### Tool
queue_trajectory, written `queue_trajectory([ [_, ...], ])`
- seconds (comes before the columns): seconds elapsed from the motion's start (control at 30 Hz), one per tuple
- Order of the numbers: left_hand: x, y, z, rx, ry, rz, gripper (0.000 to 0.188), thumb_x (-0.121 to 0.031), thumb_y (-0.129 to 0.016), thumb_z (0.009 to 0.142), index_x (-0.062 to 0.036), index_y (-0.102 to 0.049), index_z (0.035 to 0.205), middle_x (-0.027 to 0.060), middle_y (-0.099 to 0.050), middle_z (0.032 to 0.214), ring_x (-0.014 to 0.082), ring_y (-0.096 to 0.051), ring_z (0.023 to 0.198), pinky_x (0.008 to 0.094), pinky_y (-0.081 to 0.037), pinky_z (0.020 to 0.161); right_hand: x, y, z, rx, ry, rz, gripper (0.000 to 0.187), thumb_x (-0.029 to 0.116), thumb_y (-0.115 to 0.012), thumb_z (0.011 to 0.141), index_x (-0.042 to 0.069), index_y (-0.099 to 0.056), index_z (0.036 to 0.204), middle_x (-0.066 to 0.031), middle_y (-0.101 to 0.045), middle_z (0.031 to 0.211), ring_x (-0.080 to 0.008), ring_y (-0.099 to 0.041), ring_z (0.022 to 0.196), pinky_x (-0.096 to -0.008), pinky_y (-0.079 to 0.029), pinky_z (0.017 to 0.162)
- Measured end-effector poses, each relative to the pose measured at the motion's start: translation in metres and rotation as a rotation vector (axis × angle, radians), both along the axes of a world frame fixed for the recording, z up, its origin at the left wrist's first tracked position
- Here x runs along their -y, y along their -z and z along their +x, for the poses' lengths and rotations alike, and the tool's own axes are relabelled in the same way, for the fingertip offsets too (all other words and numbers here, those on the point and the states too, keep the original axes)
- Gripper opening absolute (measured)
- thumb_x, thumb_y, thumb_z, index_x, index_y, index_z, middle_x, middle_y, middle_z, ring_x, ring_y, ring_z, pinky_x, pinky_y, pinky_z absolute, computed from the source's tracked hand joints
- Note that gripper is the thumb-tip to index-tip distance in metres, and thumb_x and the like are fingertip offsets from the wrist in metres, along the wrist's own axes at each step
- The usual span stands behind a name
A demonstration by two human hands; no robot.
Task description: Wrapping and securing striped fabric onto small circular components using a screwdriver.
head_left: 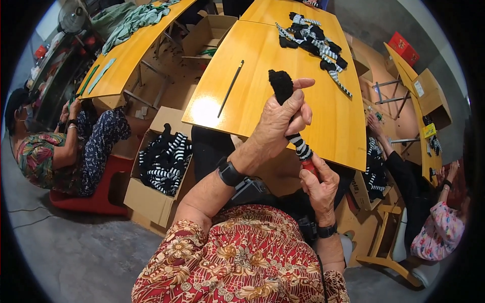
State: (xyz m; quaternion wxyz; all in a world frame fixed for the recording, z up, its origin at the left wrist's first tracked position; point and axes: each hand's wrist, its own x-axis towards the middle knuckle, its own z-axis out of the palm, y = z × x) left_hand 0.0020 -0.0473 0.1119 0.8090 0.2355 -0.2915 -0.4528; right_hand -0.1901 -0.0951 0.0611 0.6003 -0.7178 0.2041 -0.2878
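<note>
Above the near edge of the table, my left hand (283, 120) is closed round a narrow fabric tube. Its fuzzy black end (281, 85) sticks up past the fingers. Below the hand, a black-and-white striped stretch (301, 148) of the tube shows. My right hand (322, 188) grips a red handle (309, 165) where the stripes end. What tool the handle belongs to, if any, is hidden inside the tube and the hand. A thin dark rod (231, 88) lies on the table, left of my hands.
Striped and black fabric pieces (318, 43) lie heaped at the table's far right. An open cardboard box (149, 202) of similar pieces stands at my left, another box (364, 194) at my right. One person (50, 151) sits left on a red chair (101, 192); others work at right.
</note>
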Motion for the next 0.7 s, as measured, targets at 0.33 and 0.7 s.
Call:
queue_trajectory([
  [0.33, -0.001, -0.007, 0.022, -0.115, -0.318, -0.032, 0.045, -0.042, -0.040, 0.101, -0.0033, -0.045, 0.123, 0.0067, -0.061, 0.087, 0.0072, -0.042, 0.052, 0.0204, -0.033, 0.050, -0.013, -0.010, 0.009, -0.046, -0.023, -0.158, 0.043, 0.002, -0.063, 0.084, -0.001, -0.055, 0.127, -0.0086, -0.063, 0.097, -0.0157, -0.059, 0.084, -0.0277, -0.048, 0.078],
  [0.7, 0.030, 0.006, 0.006, -0.198, -0.513, 0.072, 0.038, -0.038, -0.047, 0.099, -0.0021, -0.053, 0.110, 0.0132, -0.067, 0.101, 0.0138, -0.068, 0.076, 0.0182, -0.051, 0.061, -0.035, 0.016, 0.038, 0.193, 0.107, 0.062, 0.045, 0.016, -0.056, 0.095, 0.000, -0.046, 0.136, -0.0014, -0.057, 0.078, -0.0050, -0.048, 0.056, -0.0179, -0.037, 0.048],
])
